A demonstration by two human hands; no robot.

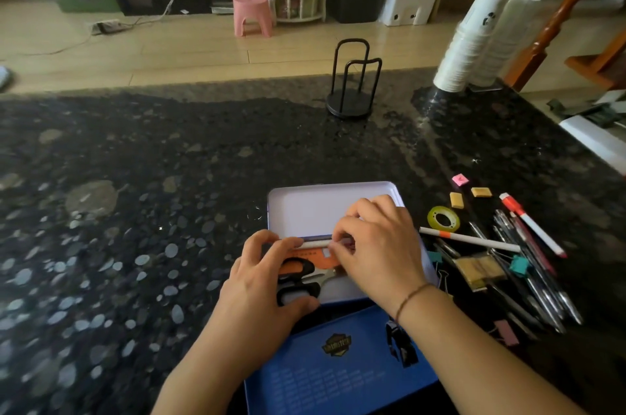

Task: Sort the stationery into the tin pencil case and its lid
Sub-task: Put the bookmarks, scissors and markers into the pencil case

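Note:
The open tin pencil case (325, 204) lies on the dark stone counter, its white inside facing up. Black-handled scissors (298, 282) and an orange ruler (294, 266) lie in its near half. A blue tin piece with a logo (338, 367) lies closest to me. My right hand (376, 252) pinches a white pen (315, 243) over the middle of the tin. My left hand (267, 282) spans the near half, fingertips at the pen's left end and thumb on the near rim. Loose pens (528, 275), a white pencil (474, 238) and a yellow tape roll (443, 219) lie to the right.
Small yellow erasers (457, 200), a pink eraser (460, 179), a red-and-white marker (531, 225), teal binder clips (518, 264) and a pack of yellow notes (477, 269) lie right of the tin. A black wire stand (350, 99) and stacked paper cups (471, 42) stand at the counter's far edge.

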